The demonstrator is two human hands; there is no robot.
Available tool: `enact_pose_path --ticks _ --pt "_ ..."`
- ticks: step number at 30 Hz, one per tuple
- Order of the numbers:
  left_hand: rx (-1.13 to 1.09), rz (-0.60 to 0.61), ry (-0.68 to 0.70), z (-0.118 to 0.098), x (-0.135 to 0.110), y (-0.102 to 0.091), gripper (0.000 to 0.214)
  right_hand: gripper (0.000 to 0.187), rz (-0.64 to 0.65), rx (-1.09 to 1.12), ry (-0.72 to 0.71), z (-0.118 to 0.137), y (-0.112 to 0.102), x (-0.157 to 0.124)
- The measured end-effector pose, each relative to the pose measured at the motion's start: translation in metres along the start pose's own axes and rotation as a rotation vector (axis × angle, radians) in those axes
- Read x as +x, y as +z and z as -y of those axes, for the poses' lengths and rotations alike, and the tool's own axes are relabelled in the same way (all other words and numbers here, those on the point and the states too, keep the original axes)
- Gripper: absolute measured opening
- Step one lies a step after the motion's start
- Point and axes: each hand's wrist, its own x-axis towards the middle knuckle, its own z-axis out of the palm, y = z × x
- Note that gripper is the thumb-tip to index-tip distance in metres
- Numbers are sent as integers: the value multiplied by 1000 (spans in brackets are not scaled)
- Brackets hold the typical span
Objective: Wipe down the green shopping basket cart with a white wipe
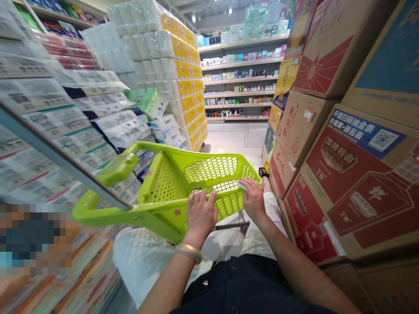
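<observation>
The left hand (200,213) and right hand (252,198), apart, clamp the rim of a lime-green perforated plastic shopping basket (209,170); cardboard cartons (303,126) stand right of them.

Left hand (200,213) and right hand (252,198) curl over near rim of lime-green plastic shopping basket (163,183). Passage: narrow tiled aisle floor (229,144) runs far, between stacked toilet-paper packs (176,74) on left and printed cardboard cartons (327,135) on right. Tissue-pack shelf (55,126) crowds near left; cartons stand near right hand, limiting sideways reach.
</observation>
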Motion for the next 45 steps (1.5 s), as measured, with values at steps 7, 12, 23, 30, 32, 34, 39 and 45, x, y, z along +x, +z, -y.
enact_pose_path --ticks 7,12,23,30,32,34,39,45 --pt "-17 13 -18 -3 2 -4 46 52 104 31 -121 32 11 -8" --pt "-23 29 -9 -1 1 -5 46 51 76 11 -79 10 2 -3" --pt "-27 30 -20 -2 3 -5 45 51 176 49 -219 32 11 -6" --pt "-15 25 -30 -3 2 -6 44 49 -37 12 51 -7 -4 2" --pt "-17 28 -34 -4 3 -6 43 50 -23 11 32 3 0 0" --pt "-15 31 -33 -5 4 -7 43 51 49 27 -62 20 5 -4" --pt "-24 35 -24 -3 3 -7 45 52 141 46 -146 28 7 -6" --pt "-25 29 -32 -4 3 -5 45 52 -66 -23 63 -2 2 -1"
